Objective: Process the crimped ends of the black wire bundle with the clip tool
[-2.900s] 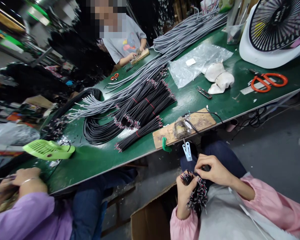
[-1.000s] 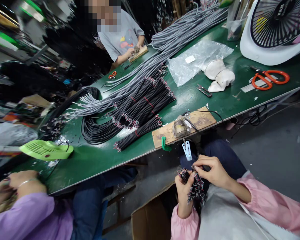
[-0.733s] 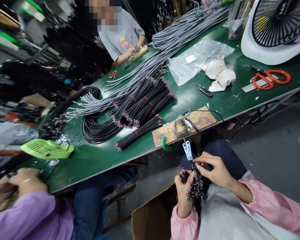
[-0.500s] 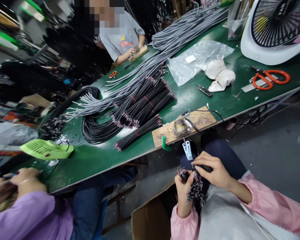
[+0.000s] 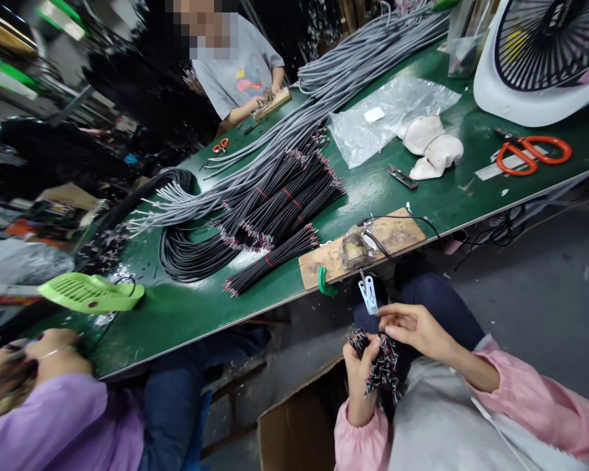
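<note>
A bundle of black cables [image 5: 383, 369] with stripped red, white and black wire ends is gripped in my left hand [image 5: 359, 378], above my lap. My right hand [image 5: 415, 330] is closed at the top of that bundle, thumb and fingers pinching the end of one black cable; the fingers partly hide it. Just above my right fingertips, a light blue clothespin [image 5: 368, 296] sticks out from a small motor [image 5: 355, 252]. The motor is fixed on a wooden board [image 5: 397, 234] at the table's edge, and a green clamp [image 5: 324, 282] sits beside it.
Tied black cable bundles [image 5: 287, 196] and long grey cables [image 5: 324, 98] cover the green table [image 5: 451, 203]. Orange-handled scissors [image 5: 535, 154], thread snips [image 5: 401, 176] and a white fan [image 5: 535, 65] stand right. A co-worker in purple [image 5: 73, 418] sits left, another person [image 5: 243, 72] opposite. A cardboard box [image 5: 289, 425] is below.
My right hand has shifted slightly, its fingers curling lower by the cable ends. The left hand keeps its hold on the bundle, nearly still.
</note>
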The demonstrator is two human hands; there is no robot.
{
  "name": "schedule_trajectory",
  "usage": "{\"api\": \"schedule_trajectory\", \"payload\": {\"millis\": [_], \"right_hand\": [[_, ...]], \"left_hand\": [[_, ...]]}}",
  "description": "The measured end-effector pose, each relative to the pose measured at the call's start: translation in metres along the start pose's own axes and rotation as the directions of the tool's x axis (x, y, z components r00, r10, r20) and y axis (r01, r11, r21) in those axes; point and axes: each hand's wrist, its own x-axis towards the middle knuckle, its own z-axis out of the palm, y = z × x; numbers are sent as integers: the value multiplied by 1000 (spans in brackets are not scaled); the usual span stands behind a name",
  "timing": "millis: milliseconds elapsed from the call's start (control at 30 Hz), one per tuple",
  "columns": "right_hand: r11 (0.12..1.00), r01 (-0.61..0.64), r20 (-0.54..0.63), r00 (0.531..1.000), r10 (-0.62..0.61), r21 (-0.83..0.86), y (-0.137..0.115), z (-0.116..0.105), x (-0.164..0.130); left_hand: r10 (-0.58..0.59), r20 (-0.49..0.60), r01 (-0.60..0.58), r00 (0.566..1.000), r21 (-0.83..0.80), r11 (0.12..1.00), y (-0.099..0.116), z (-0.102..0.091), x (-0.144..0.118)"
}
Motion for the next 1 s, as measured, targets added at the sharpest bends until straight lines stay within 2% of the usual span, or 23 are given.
{"api": "schedule_trajectory", "payload": {"millis": [167,300,400,467,567,667,767,900,1000], "right_hand": [[978,113,-25,993,-120,-177,-7,-2,-1],[997,27,57,998,-31,72,-13,-6,13],[973,-38,64,998,24,228,-21,-5,33],[949,-79,97,994,51,306,-27,-1,46],[901,-136,117,989,96,413,-33,7,57],[855,-147,109,988,106,497,-33,12,60],[808,-162,128,986,108,567,-28,13,59],[782,-165,154,984,89,601,-25,13,60],[769,-170,175,982,77,617,-25,13,60]], "left_hand": [[7,33,-9,999,62,998,4,-4,-1],[85,132,-106,988,165,980,21,-4,-2],[198,250,-262,948,256,931,39,-3,-1],[280,268,-351,922,266,898,49,-1,2],[353,245,-411,903,257,875,58,2,6],[380,218,-428,899,251,868,60,5,10],[360,207,-404,910,242,882,58,8,15],[277,248,-338,929,253,907,53,8,21],[258,283,-334,924,267,904,49,6,23]]}}
